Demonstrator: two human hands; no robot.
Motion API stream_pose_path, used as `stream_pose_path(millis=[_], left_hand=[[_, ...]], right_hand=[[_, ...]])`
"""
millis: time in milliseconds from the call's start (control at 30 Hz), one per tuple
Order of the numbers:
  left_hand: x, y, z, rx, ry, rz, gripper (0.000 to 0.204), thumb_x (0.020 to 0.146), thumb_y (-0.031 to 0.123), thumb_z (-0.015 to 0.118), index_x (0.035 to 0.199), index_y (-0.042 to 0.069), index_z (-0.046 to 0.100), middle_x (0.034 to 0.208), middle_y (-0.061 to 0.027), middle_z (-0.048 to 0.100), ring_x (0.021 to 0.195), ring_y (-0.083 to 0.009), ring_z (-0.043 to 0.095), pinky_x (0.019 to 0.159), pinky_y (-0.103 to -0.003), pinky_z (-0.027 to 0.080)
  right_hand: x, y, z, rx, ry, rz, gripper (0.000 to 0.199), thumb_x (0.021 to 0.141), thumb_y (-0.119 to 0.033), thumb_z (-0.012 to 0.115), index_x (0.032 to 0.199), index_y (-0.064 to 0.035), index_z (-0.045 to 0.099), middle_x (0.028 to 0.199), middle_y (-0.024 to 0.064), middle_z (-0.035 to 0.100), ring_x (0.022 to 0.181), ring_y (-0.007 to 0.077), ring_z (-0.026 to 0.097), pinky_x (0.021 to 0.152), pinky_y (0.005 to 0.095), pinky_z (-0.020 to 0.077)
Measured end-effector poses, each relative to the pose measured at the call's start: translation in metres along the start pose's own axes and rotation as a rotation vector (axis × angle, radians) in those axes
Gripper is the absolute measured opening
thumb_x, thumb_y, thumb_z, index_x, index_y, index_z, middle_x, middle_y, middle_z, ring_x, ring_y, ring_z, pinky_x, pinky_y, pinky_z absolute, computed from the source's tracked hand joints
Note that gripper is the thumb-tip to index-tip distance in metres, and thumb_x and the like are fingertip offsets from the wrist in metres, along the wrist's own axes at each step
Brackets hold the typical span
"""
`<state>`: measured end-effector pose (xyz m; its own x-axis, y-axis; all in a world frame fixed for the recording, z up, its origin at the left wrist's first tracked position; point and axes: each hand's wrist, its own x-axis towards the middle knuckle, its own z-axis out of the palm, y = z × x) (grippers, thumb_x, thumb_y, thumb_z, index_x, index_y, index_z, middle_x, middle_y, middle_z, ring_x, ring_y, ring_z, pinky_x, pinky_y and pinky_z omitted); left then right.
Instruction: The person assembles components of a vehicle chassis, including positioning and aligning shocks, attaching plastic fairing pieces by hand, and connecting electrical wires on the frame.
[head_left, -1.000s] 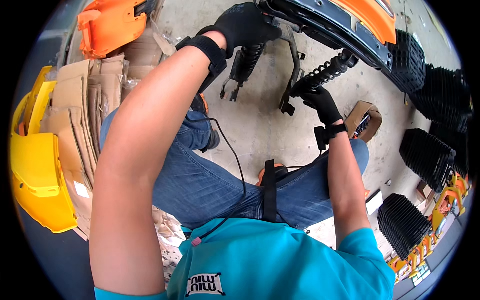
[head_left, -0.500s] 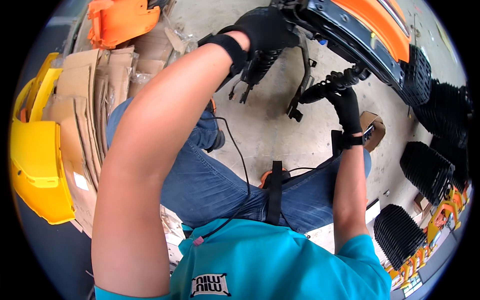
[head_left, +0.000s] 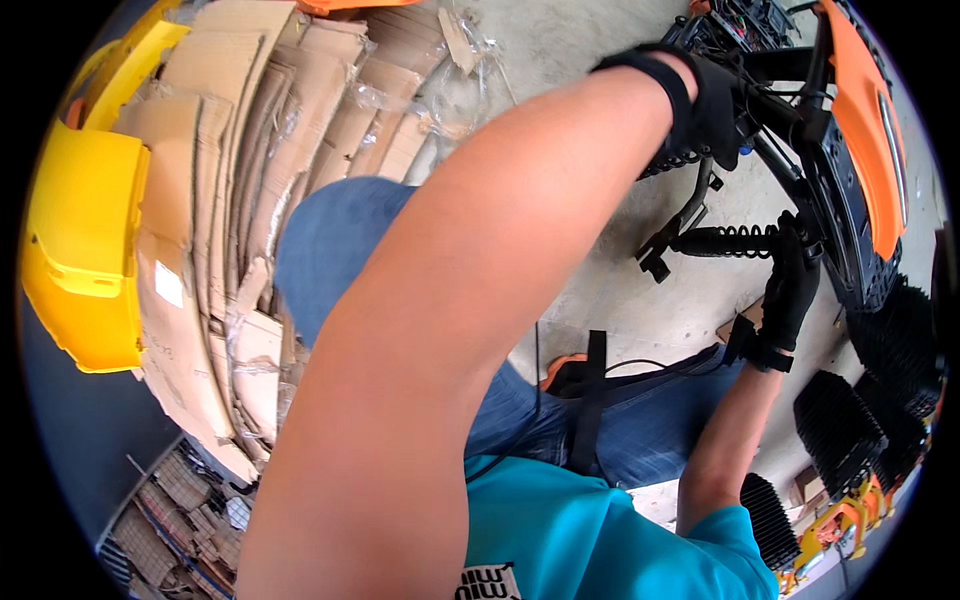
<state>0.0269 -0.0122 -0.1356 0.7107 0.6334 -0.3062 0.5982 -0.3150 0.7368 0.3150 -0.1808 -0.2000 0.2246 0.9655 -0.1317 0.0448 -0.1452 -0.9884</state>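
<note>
Vehicle frame (head_left: 840,215): black, with an orange body panel (head_left: 868,130) along its upper side, stood at the upper right on the concrete floor (head_left: 590,60). Both hands worked at it.

Cardboard stack (head_left: 250,200): flattened sheets, upper left, well apart from the work, beside a yellow body panel (head_left: 85,240).

Black ribbed wheels (head_left: 838,430): several lay at the right edge, near the frame but not touching the hands.

Coil shock absorber (head_left: 735,241): black, lying roughly level, its right end at the frame and its left end by a loose bracket arm (head_left: 680,215). A second coil showed partly under the left glove.

Left hand (head_left: 715,105): black glove, curled over the frame's upper struts near the second coil; how tightly it closed, and on exactly which member, could not be told.

Right hand (head_left: 792,282): black glove, fingers wrapped about the right end of the shock absorber where it met the frame; the grip looked firm.

Handling note (judgement): the shock would seat best if the right hand kept its end level with the mount while the left steadied the frame, so the eye lined up squarely and the bracket arm did not swing.
</note>
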Motion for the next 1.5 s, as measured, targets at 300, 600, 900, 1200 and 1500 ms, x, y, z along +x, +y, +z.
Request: stream_pose_path(millis=[300, 600, 900, 1200, 1500], left_hand=[[-0.114, -0.175, 0.111, 0.249, 0.170, -0.610, 0.033, 0.081, 0.032, 0.059, 0.103, 0.012, 0.074, 0.114, -0.0164, 0.067, 0.108, -0.0339, 0.063, 0.093, -0.042, 0.050], [-0.128, -0.118, 0.241, -0.396, 0.452, -0.655, 0.037, 0.085, 0.036, 0.064, 0.101, 0.002, 0.065, 0.096, -0.0225, 0.067, 0.096, -0.0389, 0.064, 0.084, -0.046, 0.050], [-0.136, -0.096, 0.237, -0.199, 0.377, -0.737, 0.050, 0.083, 0.036, 0.063, 0.116, -0.001, 0.061, 0.112, -0.0255, 0.066, 0.107, -0.0395, 0.063, 0.092, -0.044, 0.049], [-0.170, -0.067, 0.208, 0.020, 0.317, -0.698, 0.046, 0.082, 0.032, 0.059, 0.112, -0.003, 0.064, 0.110, -0.0276, 0.065, 0.108, -0.0390, 0.063, 0.095, -0.044, 0.048], [-0.150, -0.059, 0.149, 0.163, 0.263, -0.666, 0.052, 0.083, 0.039, 0.065, 0.112, -0.005, 0.064, 0.110, -0.0270, 0.066, 0.106, -0.0392, 0.063, 0.092, -0.042, 0.049]], right_hand=[[0.035, 0.049, -0.033, -0.022, -0.124, 0.012, 0.034, 0.099, -0.009, 0.053, 0.132, -0.0005, 0.053, 0.115, 0.0147, 0.064, 0.111, 0.0277, 0.063, 0.094, 0.0373, 0.0533], [0.037, 0.054, -0.038, 0.112, -0.141, -0.040, 0.032, 0.098, -0.006, 0.054, 0.129, 0.0006, 0.056, 0.115, 0.0167, 0.065, 0.110, 0.0274, 0.064, 0.094, 0.0389, 0.0547], [0.026, 0.028, 0.008, 0.140, 0.055, -0.034, 0.027, 0.094, -0.022, 0.065, 0.109, 0.0002, 0.064, 0.096, 0.0088, 0.068, 0.087, 0.0176, 0.066, 0.077, 0.0302, 0.0520], [0.018, 0.021, 0.021, 0.110, 0.094, -0.076, 0.027, 0.091, -0.026, 0.067, 0.103, -0.0024, 0.064, 0.087, 0.0061, 0.066, 0.080, 0.0149, 0.063, 0.071, 0.0281, 0.0485], [0.016, 0.012, 0.026, 0.162, 0.117, -0.027, 0.019, 0.085, -0.021, 0.072, 0.094, -0.0058, 0.066, 0.084, 0.0006, 0.064, 0.074, 0.0120, 0.059, 0.067, 0.0276, 0.0467]])
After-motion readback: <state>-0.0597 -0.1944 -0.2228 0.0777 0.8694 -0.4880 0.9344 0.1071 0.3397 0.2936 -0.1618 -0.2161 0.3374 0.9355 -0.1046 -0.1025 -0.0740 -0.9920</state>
